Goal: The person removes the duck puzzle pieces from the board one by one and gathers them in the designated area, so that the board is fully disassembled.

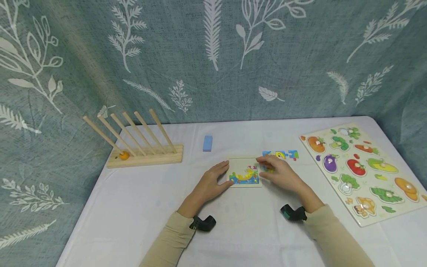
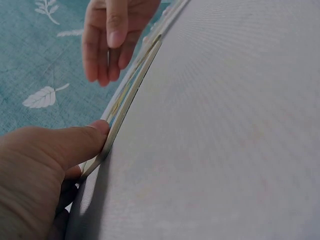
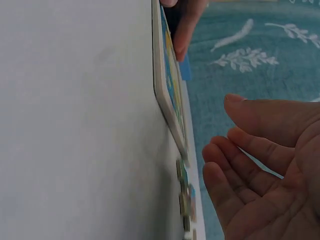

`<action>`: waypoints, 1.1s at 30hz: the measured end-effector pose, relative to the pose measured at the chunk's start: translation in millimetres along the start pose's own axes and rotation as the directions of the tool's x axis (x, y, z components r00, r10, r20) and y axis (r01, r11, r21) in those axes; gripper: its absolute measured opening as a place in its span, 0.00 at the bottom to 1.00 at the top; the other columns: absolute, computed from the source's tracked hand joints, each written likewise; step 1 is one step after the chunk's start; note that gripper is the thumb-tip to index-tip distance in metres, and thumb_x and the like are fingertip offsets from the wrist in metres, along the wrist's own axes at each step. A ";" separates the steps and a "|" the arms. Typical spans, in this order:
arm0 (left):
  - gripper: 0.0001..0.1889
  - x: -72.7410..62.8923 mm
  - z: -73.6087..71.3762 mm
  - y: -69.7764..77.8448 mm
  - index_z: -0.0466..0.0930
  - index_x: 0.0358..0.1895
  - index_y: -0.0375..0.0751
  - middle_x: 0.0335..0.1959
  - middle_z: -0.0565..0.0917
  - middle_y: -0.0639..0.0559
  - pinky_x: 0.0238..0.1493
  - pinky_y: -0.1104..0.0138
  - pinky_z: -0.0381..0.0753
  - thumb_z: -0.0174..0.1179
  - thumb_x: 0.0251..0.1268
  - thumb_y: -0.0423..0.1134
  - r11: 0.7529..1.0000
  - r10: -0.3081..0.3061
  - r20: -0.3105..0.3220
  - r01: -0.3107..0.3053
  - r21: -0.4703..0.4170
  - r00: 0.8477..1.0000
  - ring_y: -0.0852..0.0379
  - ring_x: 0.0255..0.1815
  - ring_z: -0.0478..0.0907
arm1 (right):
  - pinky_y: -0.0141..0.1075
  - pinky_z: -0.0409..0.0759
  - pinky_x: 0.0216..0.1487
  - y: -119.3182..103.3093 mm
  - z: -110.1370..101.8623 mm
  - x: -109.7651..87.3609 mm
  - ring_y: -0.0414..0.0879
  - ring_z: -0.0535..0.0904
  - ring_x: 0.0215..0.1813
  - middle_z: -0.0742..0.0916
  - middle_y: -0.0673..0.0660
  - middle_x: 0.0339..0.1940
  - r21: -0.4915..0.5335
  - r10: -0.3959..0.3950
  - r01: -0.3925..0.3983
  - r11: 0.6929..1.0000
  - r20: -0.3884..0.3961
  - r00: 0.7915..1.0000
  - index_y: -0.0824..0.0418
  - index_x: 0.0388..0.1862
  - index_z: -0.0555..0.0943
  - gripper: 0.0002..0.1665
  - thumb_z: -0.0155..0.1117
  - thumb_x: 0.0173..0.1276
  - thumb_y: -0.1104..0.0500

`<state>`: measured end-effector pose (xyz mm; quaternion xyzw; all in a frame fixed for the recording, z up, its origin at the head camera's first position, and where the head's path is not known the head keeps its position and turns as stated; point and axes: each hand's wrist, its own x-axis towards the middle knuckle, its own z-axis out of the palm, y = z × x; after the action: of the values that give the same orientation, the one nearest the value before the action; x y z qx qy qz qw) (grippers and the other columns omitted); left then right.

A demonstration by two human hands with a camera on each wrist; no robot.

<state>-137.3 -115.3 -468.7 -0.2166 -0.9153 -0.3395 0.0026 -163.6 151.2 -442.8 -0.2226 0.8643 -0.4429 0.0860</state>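
Observation:
A small jigsaw puzzle board (image 1: 244, 163) with a pale frame lies mid-table, its picture partly filled with blue, yellow and red pieces. My left hand (image 1: 210, 183) holds the board's left side, thumb at the near corner and fingers along the edge. In the left wrist view the thumb (image 2: 85, 142) lies against the rim. My right hand (image 1: 280, 173) hovers by the board's right edge, fingers loosely bent; in the right wrist view nothing sits in the palm (image 3: 280, 205). Loose jigsaw pieces (image 1: 293, 154) lie behind the right hand, which partly hides some.
A wooden rack (image 1: 146, 159) with several slanting pegs and an orange bead (image 1: 124, 155) stands at the back left. A blue block (image 1: 207, 143) lies behind the board. To the right is a large vegetable peg puzzle (image 1: 361, 180). A patterned curtain (image 1: 213, 92) hangs behind the table.

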 end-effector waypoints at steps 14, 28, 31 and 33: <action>0.33 0.3 1.0 1.4 0.68 0.65 0.30 0.69 0.68 0.43 0.71 0.56 0.65 0.64 0.60 0.45 1.000 0.007 0.013 -0.007 0.013 1.000 0.46 0.70 0.64 | 0.53 0.69 0.66 -5.2 18.5 10.9 0.58 0.70 0.65 0.78 0.61 0.61 -0.104 0.012 -0.010 0.995 0.019 1.000 0.65 0.60 0.75 0.26 0.65 0.62 0.63; 0.33 0.4 -0.9 1.4 0.68 0.65 0.30 0.69 0.68 0.42 0.71 0.55 0.65 0.64 0.60 0.45 1.000 0.009 0.007 -0.009 0.015 1.000 0.46 0.70 0.64 | 0.50 0.74 0.61 -2.3 23.0 11.0 0.56 0.74 0.59 0.77 0.61 0.57 -0.147 -0.053 0.056 0.988 0.024 0.998 0.65 0.54 0.77 0.21 0.66 0.62 0.65; 0.33 0.9 -0.9 1.3 0.68 0.65 0.31 0.69 0.68 0.43 0.70 0.55 0.65 0.65 0.60 0.45 1.000 0.004 0.008 -0.005 0.017 1.000 0.46 0.71 0.63 | 0.49 0.75 0.60 -2.2 23.6 11.0 0.54 0.76 0.57 0.79 0.59 0.55 -0.120 -0.036 0.037 0.992 0.013 0.999 0.63 0.53 0.75 0.21 0.66 0.62 0.65; 0.33 1.2 -0.9 1.1 0.68 0.65 0.31 0.69 0.68 0.43 0.70 0.55 0.65 0.65 0.60 0.45 1.000 0.002 0.008 -0.002 0.018 1.000 0.46 0.71 0.63 | 0.49 0.74 0.62 -2.2 24.1 11.2 0.53 0.76 0.58 0.79 0.58 0.54 -0.110 -0.025 0.026 0.994 0.008 1.000 0.62 0.54 0.75 0.21 0.66 0.62 0.64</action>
<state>-138.1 -114.7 -467.1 -0.2187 -0.9181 -0.3304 0.0012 -164.5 127.4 -454.8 -0.2393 0.8841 -0.3950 0.0708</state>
